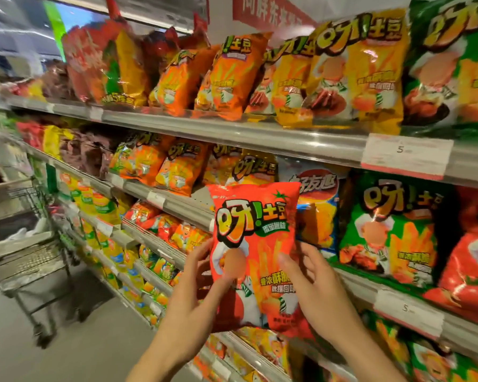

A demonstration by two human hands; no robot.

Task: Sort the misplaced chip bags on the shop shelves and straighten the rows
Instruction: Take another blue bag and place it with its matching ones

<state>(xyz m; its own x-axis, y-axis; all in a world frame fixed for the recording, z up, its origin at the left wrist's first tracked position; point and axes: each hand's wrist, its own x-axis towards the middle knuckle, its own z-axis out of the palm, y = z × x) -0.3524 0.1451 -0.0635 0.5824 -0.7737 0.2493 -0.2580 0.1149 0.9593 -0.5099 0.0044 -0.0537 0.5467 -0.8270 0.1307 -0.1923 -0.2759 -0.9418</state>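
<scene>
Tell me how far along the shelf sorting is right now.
Underway, nothing settled. In hand: the left hand and right hand hold a red tomato-flavour chip bag in front of the middle shelf, not yet placed. A likely home is the red bags at far right. Still out of place: a blue-and-orange chip bag beside the green bag. The top row's orange bags lean unevenly.

Two hands [193, 293] hold one red chip bag [255, 244] — two white price tags [406, 155], one wire trolley [31, 260], bags beyond counting.
</scene>
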